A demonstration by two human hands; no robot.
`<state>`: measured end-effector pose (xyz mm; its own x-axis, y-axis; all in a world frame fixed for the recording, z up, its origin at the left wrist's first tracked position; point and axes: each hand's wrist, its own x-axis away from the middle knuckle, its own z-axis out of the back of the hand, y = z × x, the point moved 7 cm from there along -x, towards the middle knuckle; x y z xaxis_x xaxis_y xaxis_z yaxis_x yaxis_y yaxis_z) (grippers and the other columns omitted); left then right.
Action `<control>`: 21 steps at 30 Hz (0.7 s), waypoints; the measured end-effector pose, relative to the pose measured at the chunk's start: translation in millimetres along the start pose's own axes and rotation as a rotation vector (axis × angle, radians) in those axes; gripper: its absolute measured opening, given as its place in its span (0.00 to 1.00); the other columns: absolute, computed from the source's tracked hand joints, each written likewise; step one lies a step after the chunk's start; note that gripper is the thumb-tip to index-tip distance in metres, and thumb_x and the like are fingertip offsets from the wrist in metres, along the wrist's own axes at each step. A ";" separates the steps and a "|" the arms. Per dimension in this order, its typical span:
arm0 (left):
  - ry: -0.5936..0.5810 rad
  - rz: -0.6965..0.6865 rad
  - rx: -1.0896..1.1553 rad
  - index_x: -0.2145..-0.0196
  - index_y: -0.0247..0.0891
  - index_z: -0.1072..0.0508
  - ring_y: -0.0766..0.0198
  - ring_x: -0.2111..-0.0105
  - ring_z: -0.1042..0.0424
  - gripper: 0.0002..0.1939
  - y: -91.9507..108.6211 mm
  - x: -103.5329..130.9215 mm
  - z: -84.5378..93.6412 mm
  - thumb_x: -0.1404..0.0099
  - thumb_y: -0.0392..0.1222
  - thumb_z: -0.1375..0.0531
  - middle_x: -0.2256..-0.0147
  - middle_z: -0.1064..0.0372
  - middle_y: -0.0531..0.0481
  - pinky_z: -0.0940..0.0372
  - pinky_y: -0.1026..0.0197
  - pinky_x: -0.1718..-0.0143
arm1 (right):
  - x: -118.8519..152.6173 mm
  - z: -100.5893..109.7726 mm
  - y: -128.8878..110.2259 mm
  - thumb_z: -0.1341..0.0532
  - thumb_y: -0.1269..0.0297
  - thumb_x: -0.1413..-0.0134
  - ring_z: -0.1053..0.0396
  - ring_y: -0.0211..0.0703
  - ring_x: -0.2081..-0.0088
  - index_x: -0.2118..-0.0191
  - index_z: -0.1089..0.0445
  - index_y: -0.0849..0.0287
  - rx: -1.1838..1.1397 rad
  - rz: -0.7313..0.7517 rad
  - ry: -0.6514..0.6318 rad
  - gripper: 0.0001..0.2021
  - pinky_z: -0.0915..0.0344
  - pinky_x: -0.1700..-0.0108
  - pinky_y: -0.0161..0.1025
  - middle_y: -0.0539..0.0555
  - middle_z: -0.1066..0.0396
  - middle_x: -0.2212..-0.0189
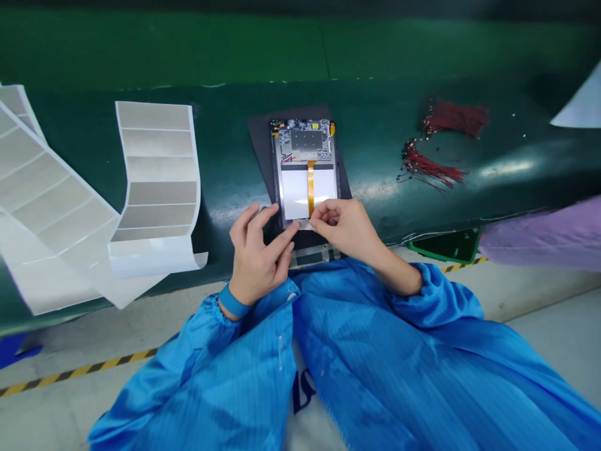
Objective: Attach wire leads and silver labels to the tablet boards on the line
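An opened tablet [306, 144] lies on a dark grey board [260, 134], its circuit board at the far end and a white battery [293, 191] nearer to me. A gold flat ribbon cable [310, 181] runs down over the battery. Along the tablet's near edge is a small silvery-grey adhesive strip [304, 224]. My right hand [350, 230] is closed in a pinch at the strip's right end, fingers curled under. My left hand [259, 254] is spread, with its index fingertip touching the strip's left end and the other fingers beside the tablet's left edge.
To the left lie a sheet of silvery-grey stickers [157, 147] and more sticker sheets [51, 200]. Two bundles of thin red wires [455, 119] are at the right. A green tray [446, 247] and a purple sleeve [544, 235] show by the table's near right edge.
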<state>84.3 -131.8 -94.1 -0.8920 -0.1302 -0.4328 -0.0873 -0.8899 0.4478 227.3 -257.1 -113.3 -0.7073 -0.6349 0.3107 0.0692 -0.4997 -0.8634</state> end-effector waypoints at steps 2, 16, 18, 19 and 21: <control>-0.008 0.002 -0.004 0.42 0.43 0.22 0.38 0.31 0.44 0.20 -0.8 0.4 -1.1 0.31 0.37 0.37 0.34 0.39 0.37 0.41 0.33 0.34 | 0.5 0.7 -0.9 0.35 0.70 0.47 0.31 0.35 0.73 0.70 0.25 0.61 0.015 0.004 0.008 0.03 0.36 0.67 0.34 0.50 0.24 0.74; -0.116 0.026 -0.029 0.38 0.46 0.24 0.34 0.30 0.47 0.24 -3.0 -0.5 -12.9 0.30 0.41 0.37 0.29 0.43 0.37 0.45 0.31 0.34 | 6.1 -0.4 -14.3 0.37 0.71 0.43 0.34 0.36 0.74 0.70 0.28 0.58 0.238 0.060 0.048 0.05 0.40 0.65 0.36 0.48 0.26 0.76; -0.123 0.032 -0.045 0.37 0.47 0.24 0.33 0.30 0.47 0.24 -2.9 0.6 -13.6 0.30 0.43 0.37 0.29 0.44 0.37 0.46 0.31 0.34 | 7.1 -1.7 -17.4 0.37 0.72 0.42 0.35 0.37 0.75 0.69 0.29 0.58 0.351 0.057 0.046 0.05 0.42 0.66 0.37 0.48 0.28 0.76; -0.126 0.032 -0.054 0.36 0.48 0.25 0.33 0.30 0.47 0.25 -2.7 1.1 -13.9 0.30 0.43 0.37 0.28 0.44 0.37 0.46 0.31 0.33 | 7.4 -2.4 -18.7 0.38 0.72 0.42 0.35 0.37 0.75 0.69 0.30 0.58 0.403 0.054 0.042 0.05 0.43 0.66 0.37 0.48 0.28 0.76; -0.122 0.027 -0.073 0.35 0.49 0.26 0.33 0.30 0.46 0.26 -2.1 2.1 -13.8 0.30 0.43 0.37 0.29 0.43 0.38 0.47 0.31 0.34 | 7.4 -3.6 -20.8 0.38 0.72 0.42 0.35 0.39 0.75 0.69 0.31 0.58 0.487 0.050 0.038 0.05 0.44 0.66 0.38 0.49 0.30 0.77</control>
<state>88.7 -136.2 -106.7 -0.9412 -0.1043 -0.3213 -0.0344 -0.9167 0.3981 218.1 -249.2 -94.4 -0.7190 -0.6481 0.2510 0.4188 -0.6923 -0.5877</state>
